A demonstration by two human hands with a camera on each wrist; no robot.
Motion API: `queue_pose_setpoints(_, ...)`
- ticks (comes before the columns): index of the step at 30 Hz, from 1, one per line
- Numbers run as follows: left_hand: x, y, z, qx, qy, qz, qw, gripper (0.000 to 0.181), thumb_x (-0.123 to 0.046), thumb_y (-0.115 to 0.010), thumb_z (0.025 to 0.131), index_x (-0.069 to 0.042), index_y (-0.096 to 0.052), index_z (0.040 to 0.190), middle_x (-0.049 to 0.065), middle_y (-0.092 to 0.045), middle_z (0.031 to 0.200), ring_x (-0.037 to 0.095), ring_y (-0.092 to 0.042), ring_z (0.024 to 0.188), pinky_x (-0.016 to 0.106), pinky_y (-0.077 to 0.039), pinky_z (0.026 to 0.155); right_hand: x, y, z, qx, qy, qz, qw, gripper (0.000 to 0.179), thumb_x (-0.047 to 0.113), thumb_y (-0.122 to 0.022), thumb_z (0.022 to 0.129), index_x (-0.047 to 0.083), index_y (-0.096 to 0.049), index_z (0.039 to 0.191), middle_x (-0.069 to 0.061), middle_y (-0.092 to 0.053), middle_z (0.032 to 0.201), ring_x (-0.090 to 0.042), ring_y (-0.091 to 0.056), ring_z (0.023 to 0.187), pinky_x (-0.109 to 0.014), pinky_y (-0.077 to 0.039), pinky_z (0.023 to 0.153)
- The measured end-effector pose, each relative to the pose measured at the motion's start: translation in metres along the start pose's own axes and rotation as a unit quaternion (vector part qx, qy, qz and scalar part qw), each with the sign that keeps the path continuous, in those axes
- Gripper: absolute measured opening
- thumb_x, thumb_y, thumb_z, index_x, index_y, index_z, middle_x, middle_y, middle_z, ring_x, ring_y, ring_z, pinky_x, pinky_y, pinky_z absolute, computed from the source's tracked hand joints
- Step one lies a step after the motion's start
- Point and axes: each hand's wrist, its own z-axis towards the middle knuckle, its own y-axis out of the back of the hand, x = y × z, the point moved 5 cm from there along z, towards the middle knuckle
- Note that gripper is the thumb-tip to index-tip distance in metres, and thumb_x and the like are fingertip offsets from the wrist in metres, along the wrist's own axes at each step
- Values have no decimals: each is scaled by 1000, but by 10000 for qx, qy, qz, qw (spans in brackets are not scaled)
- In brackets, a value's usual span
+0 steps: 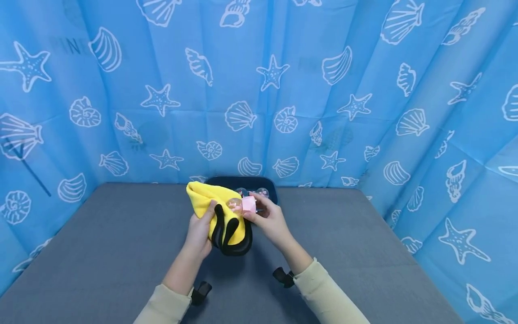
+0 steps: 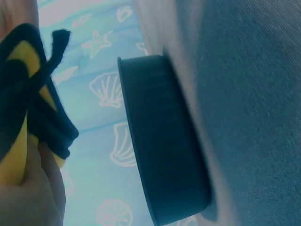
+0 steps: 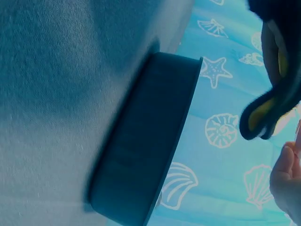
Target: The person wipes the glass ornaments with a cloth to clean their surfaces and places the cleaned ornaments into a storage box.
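Observation:
A yellow cloth with black edging (image 1: 204, 195) is gripped and bunched up in my left hand (image 1: 198, 234), raised above the table. My right hand (image 1: 273, 222) pinches a small snow globe (image 1: 248, 204) by its pink base, thumb and fingertips on either side. Its clear round ball points left and touches or lies just over the cloth; pinkish contents show inside. Behind both hands, a dark blue tray (image 1: 243, 181) holds clear globes (image 1: 263, 192); the hands and cloth cover part of it. In the left wrist view the folded cloth (image 2: 16, 162) hangs beside the hand.
The grey table (image 1: 133, 243) reaches back to a blue curtain (image 1: 259, 90) printed with white shells and starfish. The tray's side wall (image 3: 146, 136) stands upright on the table. Black straps (image 1: 201, 292) hang at both wrists.

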Motion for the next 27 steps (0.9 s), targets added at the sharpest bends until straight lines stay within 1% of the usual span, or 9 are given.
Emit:
queue_pose_setpoints(3, 0, -2, -1, 240, 101, -16, 9997, 57, -45, -51, 96, -8, -36, 137, -1, -51, 112, 7, -57, 100, 21, -48, 88, 4, 2, 0, -34, 258, -50, 9996, 48, 2, -70, 88, -3, -54, 133, -18, -59, 118, -26, -55, 99, -26, -50, 80)
queue_pose_setpoints(6, -1, -7, -3, 576, 165, 54, 9982, 59, -49, -51, 95, -8, -35, 135, -2, -51, 110, 8, -56, 99, 21, -47, 88, 6, 2, 0, 12, 485, -81, 9988, 48, -2, -70, 87, -4, -54, 132, -19, -58, 119, -27, -54, 98, -24, -50, 79)
queue_pose_setpoints(10, 0, -14, -5, 944, 200, 329, 9948, 54, -36, -58, 98, -6, -33, 135, 4, -49, 113, 12, -55, 101, 24, -48, 89, 9, -2, -1, 172, 846, -72, 9962, 47, -6, -68, 86, -7, -53, 130, -21, -56, 123, -31, -52, 100, -24, -49, 81)
queue_pose_setpoints(13, 1, -16, -5, 1036, 114, 564, 9930, 52, -21, -61, 97, -5, -30, 136, 8, -46, 115, 17, -54, 101, 26, -49, 88, 9, -6, -2, 347, 910, -99, 9952, 46, -6, -66, 87, -6, -53, 131, -21, -55, 125, -31, -52, 100, -27, -51, 84)
queue_pose_setpoints(15, 2, -15, -5, 987, 8, 628, 9931, 51, -16, -61, 96, -6, -30, 136, 8, -46, 115, 18, -54, 100, 27, -50, 87, 8, -8, -1, 446, 853, -243, 9951, 46, -4, -65, 88, -3, -53, 132, -19, -56, 126, -30, -53, 100, -32, -52, 85)
queue_pose_setpoints(20, 2, -14, -5, 662, -254, 425, 9966, 47, -14, -60, 97, -7, -32, 135, 7, -47, 115, 16, -56, 99, 27, -51, 86, 9, -12, -2, 479, 665, -715, 9941, 51, 4, -64, 91, 4, -49, 139, -15, -55, 129, -28, -50, 106, -44, -48, 88)
queue_pose_setpoints(23, 2, -13, -6, 507, -358, 442, 9971, 48, -14, -61, 97, -5, -33, 135, 7, -48, 114, 15, -56, 98, 25, -51, 85, 7, -12, -2, 427, 446, -675, 9958, 50, 8, -63, 93, 6, -49, 140, -13, -57, 120, -26, -51, 102, -40, -48, 84)
queue_pose_setpoints(25, 2, -13, -6, 404, -373, 490, 9973, 47, -14, -61, 97, -2, -34, 133, 7, -48, 112, 13, -56, 97, 24, -50, 85, 4, -12, -2, 370, 314, -487, 9976, 45, 9, -61, 94, 5, -51, 138, -13, -57, 113, -25, -53, 95, -35, -49, 82)
queue_pose_setpoints(27, 2, -11, -6, 319, -364, 498, 9976, 44, -14, -60, 97, 1, -36, 131, 6, -49, 110, 11, -57, 96, 23, -50, 84, 3, -11, -1, 324, 186, -226, 9990, 41, 10, -62, 95, 4, -52, 135, -14, -59, 110, -24, -55, 92, -31, -50, 80)
